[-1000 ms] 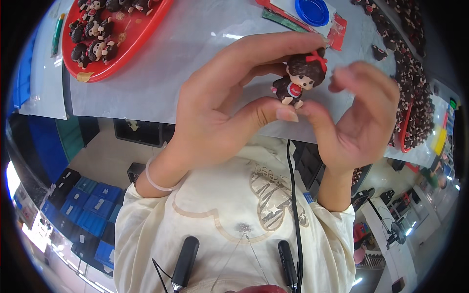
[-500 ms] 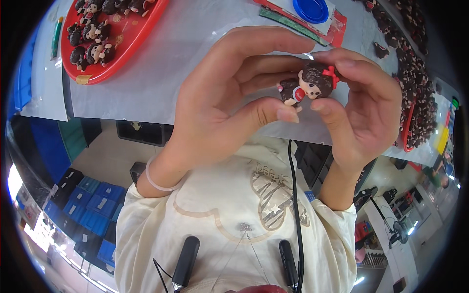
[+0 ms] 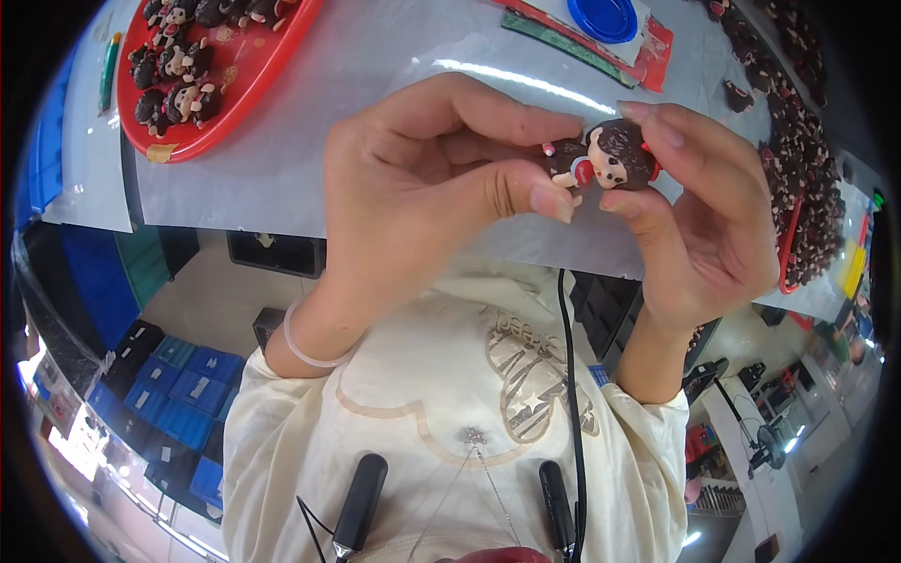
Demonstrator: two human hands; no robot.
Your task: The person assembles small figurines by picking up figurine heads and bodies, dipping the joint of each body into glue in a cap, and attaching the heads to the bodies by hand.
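Note:
Between my two hands, above the table, a small doll figurine (image 3: 611, 167) lies sideways with its head to the right. It has dark brown hair and body, a pale face and a red patch on its front. My left hand (image 3: 413, 178) pinches the body between thumb and fingers. My right hand (image 3: 704, 206) grips the head from the other side, thumb below and fingers above. The red at the back of the head is mostly covered by the right fingers.
A red tray (image 3: 272, 70) with several similar figurines stands at the upper left. Heaped dark brown pieces (image 3: 802, 188) lie along the right side. A blue round lid (image 3: 603, 17) and a green strip (image 3: 568, 49) lie at the back. Blue bins (image 3: 188, 385) stand below left.
The figurine has turned, so its red bow is now largely hidden. My left hand's fingers have closed in around the body, and my right fingers have shifted onto the head.

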